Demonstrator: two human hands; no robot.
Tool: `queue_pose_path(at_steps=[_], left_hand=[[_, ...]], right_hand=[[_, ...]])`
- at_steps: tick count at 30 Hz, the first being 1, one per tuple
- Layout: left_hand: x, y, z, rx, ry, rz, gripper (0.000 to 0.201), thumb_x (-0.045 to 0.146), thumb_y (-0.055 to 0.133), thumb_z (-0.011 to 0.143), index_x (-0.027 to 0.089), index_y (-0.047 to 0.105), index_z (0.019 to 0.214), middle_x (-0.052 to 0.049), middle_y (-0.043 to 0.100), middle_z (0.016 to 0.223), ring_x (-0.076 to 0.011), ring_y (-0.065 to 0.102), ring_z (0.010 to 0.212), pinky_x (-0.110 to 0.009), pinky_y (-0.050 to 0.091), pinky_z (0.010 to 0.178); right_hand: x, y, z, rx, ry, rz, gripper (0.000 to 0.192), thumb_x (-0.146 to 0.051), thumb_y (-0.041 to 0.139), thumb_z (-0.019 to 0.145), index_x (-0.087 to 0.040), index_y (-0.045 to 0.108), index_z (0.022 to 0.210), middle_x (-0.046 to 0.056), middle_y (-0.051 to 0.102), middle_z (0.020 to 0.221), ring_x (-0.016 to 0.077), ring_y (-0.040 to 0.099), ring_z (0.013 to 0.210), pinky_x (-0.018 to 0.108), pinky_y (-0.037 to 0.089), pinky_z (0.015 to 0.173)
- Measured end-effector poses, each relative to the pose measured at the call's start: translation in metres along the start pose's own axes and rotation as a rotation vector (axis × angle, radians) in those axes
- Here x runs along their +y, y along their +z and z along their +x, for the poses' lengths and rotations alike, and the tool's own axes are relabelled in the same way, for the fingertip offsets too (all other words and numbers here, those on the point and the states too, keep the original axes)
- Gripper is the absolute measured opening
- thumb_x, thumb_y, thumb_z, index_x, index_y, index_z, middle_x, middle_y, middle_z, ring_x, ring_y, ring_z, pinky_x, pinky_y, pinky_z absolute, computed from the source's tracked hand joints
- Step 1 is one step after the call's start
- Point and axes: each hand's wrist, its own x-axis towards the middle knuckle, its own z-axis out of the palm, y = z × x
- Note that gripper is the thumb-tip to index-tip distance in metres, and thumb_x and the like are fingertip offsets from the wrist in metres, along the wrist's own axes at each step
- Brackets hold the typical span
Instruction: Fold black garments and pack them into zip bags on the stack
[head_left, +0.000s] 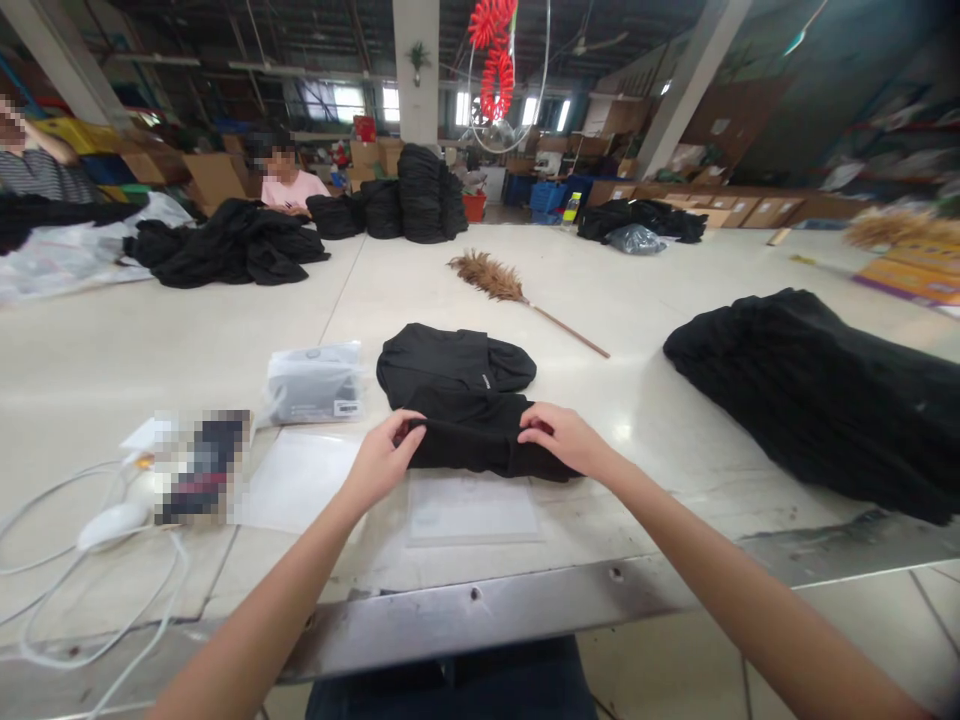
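Forearms reached up from the bottom edge of the frame over the metal lip of the bench (675,330). Left hand (381,462) curled, fingers pinching the left end of the folded near edge of a black garment (465,405) at frame centre. Right hand (564,438) laid over the right end of that same fold, fingers bent onto the cloth, thumb side tucked against it. Garment lay flat on the bench, its near fold doubled over, its far part spread toward the middle of the frame. Just below it, a clear sheet (474,508) flat on the bench. Left of the hands, a white sheet (296,480), then a blurred dark object (201,465), a white cable (90,590) looping at lower left. Above the white sheet, a bagged grey item (315,385) just beside the garment. At right, a big black pile (817,400), well apart. Beyond the garment, a feather duster (517,295) lay slanted. Upper left, more black cloth (229,245) heaped before a seated person in pink (289,185); another person (34,165) at the far left edge. Upper centre, black stacks (429,195) by a pillar (415,70), a red coil (491,50) hanging beside it.
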Motion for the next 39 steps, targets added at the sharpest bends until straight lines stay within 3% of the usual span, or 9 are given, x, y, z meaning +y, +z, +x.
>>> queue_pose_path(at_steps=[3, 7, 11, 15, 23, 30, 32, 35, 39], left_hand=[[0.000, 0.009, 0.041, 0.010, 0.006, 0.035, 0.020, 0.035, 0.052, 0.090, 0.021, 0.063, 0.099, -0.002, 0.069, 0.085, -0.0188, 0.064, 0.079, -0.031, 0.050, 0.075], [-0.009, 0.026, 0.083, 0.013, 0.031, 0.319, 0.014, 0.031, 0.053, 0.089, 0.020, 0.062, 0.088, -0.006, 0.068, 0.089, -0.0232, 0.062, 0.088, -0.038, 0.049, 0.084], [-0.021, 0.039, 0.098, -0.041, 0.084, 0.560, 0.014, 0.033, 0.057, 0.088, 0.020, 0.061, 0.083, -0.012, 0.066, 0.115, -0.0324, 0.052, 0.116, -0.050, 0.044, 0.092], [-0.030, 0.044, 0.097, -0.095, 0.103, 0.545, 0.011, 0.029, 0.055, 0.089, 0.021, 0.063, 0.091, -0.011, 0.065, 0.123, -0.0315, 0.051, 0.122, -0.054, 0.040, 0.097], [-0.044, 0.036, 0.093, 0.217, -0.062, 0.240, 0.025, 0.030, 0.043, 0.096, 0.020, 0.060, 0.112, -0.011, 0.068, 0.117, -0.0265, 0.061, 0.112, -0.045, 0.044, 0.099], [-0.049, 0.038, 0.092, 0.241, -0.052, 0.253, 0.021, 0.031, 0.049, 0.093, 0.020, 0.062, 0.107, -0.009, 0.069, 0.113, -0.0281, 0.059, 0.112, -0.047, 0.044, 0.099], [-0.047, 0.038, 0.092, 0.237, -0.019, 0.227, 0.022, 0.031, 0.049, 0.093, 0.020, 0.061, 0.108, -0.009, 0.069, 0.113, -0.0271, 0.059, 0.112, -0.046, 0.044, 0.100], [-0.038, 0.029, 0.090, 0.272, 0.090, 0.148, 0.023, 0.031, 0.045, 0.096, 0.020, 0.058, 0.112, -0.010, 0.066, 0.118, -0.0239, 0.059, 0.114, -0.043, 0.044, 0.102], [-0.021, 0.000, 0.068, 0.371, 0.316, 0.181, 0.016, 0.027, 0.045, 0.097, 0.022, 0.057, 0.107, -0.010, 0.061, 0.126, -0.0222, 0.056, 0.121, -0.043, 0.043, 0.105]], right_hand=[[0.019, -0.010, 0.035, -0.027, 0.129, 0.124, 0.024, -0.041, 0.058, 0.090, -0.021, 0.066, 0.080, 0.001, 0.067, 0.077, 0.0170, 0.059, 0.070, 0.030, 0.045, 0.066], [0.046, -0.004, 0.064, -0.107, 0.185, 0.079, 0.025, -0.042, 0.059, 0.090, -0.020, 0.068, 0.083, 0.003, 0.068, 0.079, 0.0175, 0.060, 0.070, 0.030, 0.046, 0.064], [0.066, 0.016, 0.068, -0.104, 0.107, -0.116, 0.018, -0.033, 0.072, 0.083, -0.019, 0.068, 0.093, 0.008, 0.067, 0.095, 0.0197, 0.063, 0.082, 0.032, 0.050, 0.074], [0.073, 0.027, 0.066, -0.073, 0.047, -0.193, 0.020, -0.028, 0.076, 0.079, -0.018, 0.065, 0.092, 0.007, 0.065, 0.096, 0.0212, 0.061, 0.090, 0.034, 0.049, 0.080], [0.039, -0.002, 0.047, 0.012, 0.119, 0.081, 0.009, -0.030, 0.061, 0.090, -0.022, 0.058, 0.092, 0.003, 0.070, 0.093, 0.0196, 0.064, 0.084, 0.033, 0.049, 0.075], [0.018, 0.013, 0.023, -0.054, 0.094, -0.097, 0.032, -0.036, 0.070, 0.085, -0.024, 0.061, 0.114, 0.007, 0.071, 0.113, 0.0263, 0.066, 0.101, 0.042, 0.048, 0.088], [0.016, 0.018, 0.024, -0.039, 0.064, -0.188, 0.025, -0.029, 0.070, 0.085, -0.023, 0.063, 0.108, 0.007, 0.072, 0.110, 0.0262, 0.066, 0.100, 0.043, 0.046, 0.090], [0.008, 0.012, 0.025, 0.113, -0.038, -0.305, 0.010, -0.020, 0.061, 0.090, -0.022, 0.065, 0.099, 0.006, 0.072, 0.100, 0.0239, 0.065, 0.095, 0.043, 0.043, 0.090], [-0.015, -0.012, 0.017, 0.395, -0.207, -0.496, 0.021, -0.011, 0.052, 0.092, -0.025, 0.067, 0.097, 0.005, 0.072, 0.100, 0.0224, 0.063, 0.095, 0.046, 0.037, 0.098]])
